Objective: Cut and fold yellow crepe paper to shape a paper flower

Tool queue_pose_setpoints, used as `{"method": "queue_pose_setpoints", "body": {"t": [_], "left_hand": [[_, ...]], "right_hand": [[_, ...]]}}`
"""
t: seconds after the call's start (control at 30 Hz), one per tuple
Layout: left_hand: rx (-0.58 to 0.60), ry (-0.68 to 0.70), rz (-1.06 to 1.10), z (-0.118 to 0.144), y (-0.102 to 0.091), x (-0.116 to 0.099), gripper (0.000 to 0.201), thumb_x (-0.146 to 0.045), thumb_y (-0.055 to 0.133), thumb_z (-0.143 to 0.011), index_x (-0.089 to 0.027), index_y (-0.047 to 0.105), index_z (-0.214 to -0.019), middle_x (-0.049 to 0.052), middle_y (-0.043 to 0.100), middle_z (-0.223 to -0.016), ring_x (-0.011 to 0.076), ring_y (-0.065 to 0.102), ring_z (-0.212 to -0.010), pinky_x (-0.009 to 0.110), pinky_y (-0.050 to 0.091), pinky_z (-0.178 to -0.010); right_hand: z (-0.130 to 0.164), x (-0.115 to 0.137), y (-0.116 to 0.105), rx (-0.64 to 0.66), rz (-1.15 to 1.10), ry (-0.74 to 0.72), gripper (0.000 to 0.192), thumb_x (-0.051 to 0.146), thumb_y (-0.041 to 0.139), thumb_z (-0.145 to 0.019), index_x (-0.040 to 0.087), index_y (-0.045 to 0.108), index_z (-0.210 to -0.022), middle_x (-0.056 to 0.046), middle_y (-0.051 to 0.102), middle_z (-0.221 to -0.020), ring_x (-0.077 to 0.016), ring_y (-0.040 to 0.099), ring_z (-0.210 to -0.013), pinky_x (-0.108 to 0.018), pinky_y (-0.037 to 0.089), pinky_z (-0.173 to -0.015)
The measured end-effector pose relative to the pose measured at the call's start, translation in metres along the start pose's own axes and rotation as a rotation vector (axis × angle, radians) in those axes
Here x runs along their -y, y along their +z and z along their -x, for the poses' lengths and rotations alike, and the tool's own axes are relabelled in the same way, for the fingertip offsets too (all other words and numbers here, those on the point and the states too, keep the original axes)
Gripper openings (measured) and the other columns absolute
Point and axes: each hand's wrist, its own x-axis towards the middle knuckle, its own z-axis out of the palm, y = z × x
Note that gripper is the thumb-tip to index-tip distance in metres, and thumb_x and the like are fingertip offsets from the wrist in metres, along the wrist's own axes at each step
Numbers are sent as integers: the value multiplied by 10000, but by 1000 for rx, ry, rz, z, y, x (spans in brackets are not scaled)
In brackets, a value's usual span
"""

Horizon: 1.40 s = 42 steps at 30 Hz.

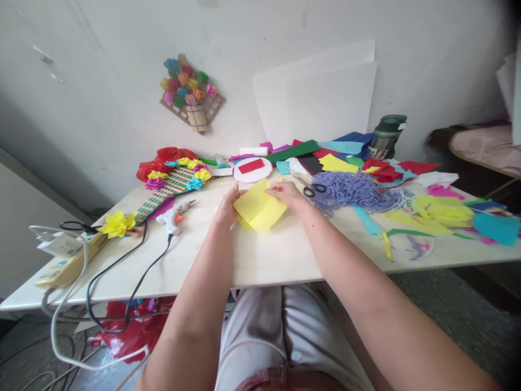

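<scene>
A square of thin yellow crepe paper (261, 206) is held up between both hands above the front middle of the table. My left hand (228, 203) pinches its left edge, while my right hand (287, 194) grips its upper right corner between thumb and fingers. Another yellow layer shows beneath the square at lower left. Just beyond the paper lies a white disc (264, 172) with a red paper strip (251, 166) on it. Black-handled scissors (315, 190) rest right of my right hand, touching a heap of purple yarn (354, 189).
A white glue gun (169, 217) lies at left, its black cord hanging over the table edge. Behind it is a striped craft piece (166, 190) with paper flowers. A power strip (69, 263) sits far left. Coloured paper scraps (442, 210) and a dark green bottle (386, 136) are at right.
</scene>
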Motion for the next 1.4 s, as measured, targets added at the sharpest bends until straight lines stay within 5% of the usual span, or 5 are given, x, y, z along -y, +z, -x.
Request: {"method": "queue_pose_setpoints", "body": {"t": [0.17,0.43,1.4], "left_hand": [[3,-73,-139,5,-1,0,280,-337,694,-560,-130,630,-738,80,658,-685,189,609,-584,287,465,-548],[65,-154,-260,6,-3,2,229,-317,710,-551,-140,606,-652,72,650,-648,179,599,-527,277,457,-488],[128,-68,-71,3,-6,4,334,-234,686,-580,-142,623,-894,74,666,-763,174,629,-644,290,491,-634]], "right_hand": [[-2,-6,0,57,82,-6,195,304,693,-530,156,599,-617,13,603,-566,-115,541,-515,-226,426,-504],[4,-2,-1,133,100,29,195,329,670,-576,157,607,-644,1,619,-587,-122,547,-523,-217,420,-474],[-2,-4,-12,171,-189,61,263,160,672,-574,146,670,-837,-40,682,-737,-136,617,-655,-265,482,-643]]}}
